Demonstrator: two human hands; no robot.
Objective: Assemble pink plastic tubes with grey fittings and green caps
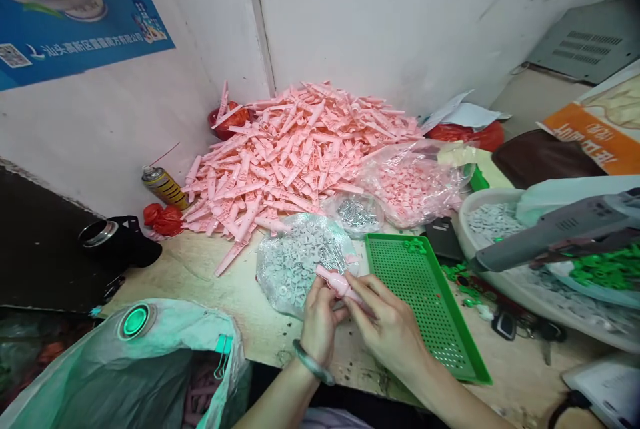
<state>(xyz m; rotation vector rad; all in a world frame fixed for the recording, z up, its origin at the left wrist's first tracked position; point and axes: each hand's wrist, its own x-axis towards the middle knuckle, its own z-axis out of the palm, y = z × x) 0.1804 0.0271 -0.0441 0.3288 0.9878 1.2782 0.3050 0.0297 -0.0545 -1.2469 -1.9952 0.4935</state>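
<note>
A pink plastic part point(340, 282) is held between my two hands above the near edge of the table. My left hand point(320, 322), with a bangle on its wrist, grips its left end. The fingers of my right hand point(383, 312) pinch the other end, and fingertips hide some of it. Just behind my hands lies a clear plastic bag point(280, 262) of small whitish pieces and metal pins. A green perforated tray point(415, 296) is by my right hand, with a few green pieces point(415, 246) at its far end.
A large heap of pink parts point(300, 149) fills the back. A bag of small pink pieces point(410, 182) and a bag of metal screws or pins point(356, 212) lie before it. An open sack point(200, 322) stands front left; a grey tool point(560, 229) rests over a basin point(470, 206) at right.
</note>
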